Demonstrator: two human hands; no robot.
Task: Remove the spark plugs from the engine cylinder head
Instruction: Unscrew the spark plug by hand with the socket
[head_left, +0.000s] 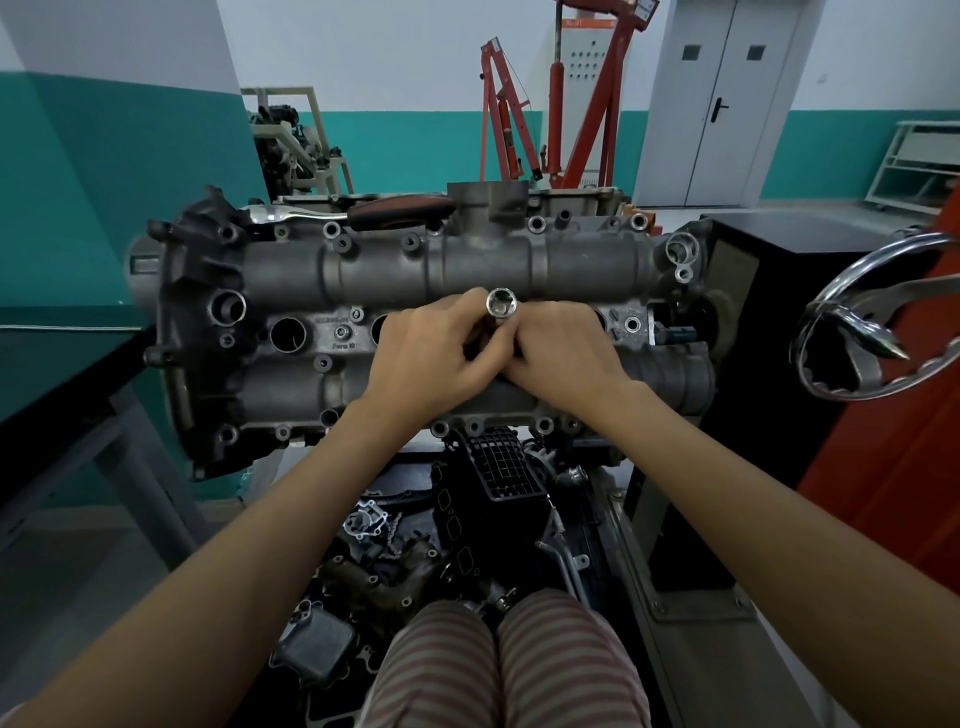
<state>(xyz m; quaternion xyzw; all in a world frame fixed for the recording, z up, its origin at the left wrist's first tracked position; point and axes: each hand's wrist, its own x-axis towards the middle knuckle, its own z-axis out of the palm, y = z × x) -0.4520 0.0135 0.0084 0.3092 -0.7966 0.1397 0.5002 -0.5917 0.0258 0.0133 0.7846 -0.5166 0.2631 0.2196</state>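
Note:
A grey engine cylinder head (291, 270) lies across the stand in front of me. Both hands meet over its middle. My left hand (436, 358) and my right hand (566, 353) are closed together around a shiny silver spark plug socket (501, 304), whose open end points up at me. Its lower part is hidden by my fingers. Left of my hands an open round plug well (287, 333) shows; a second well (381, 328) is half hidden by my left hand. No spark plug is visible.
A ratchet with a dark red handle (395, 210) lies on the far edge of the head. A chrome hand wheel (878, 317) sticks out at the right. Loose engine parts (415, 551) fill the tray below. A red engine crane (524, 114) stands behind.

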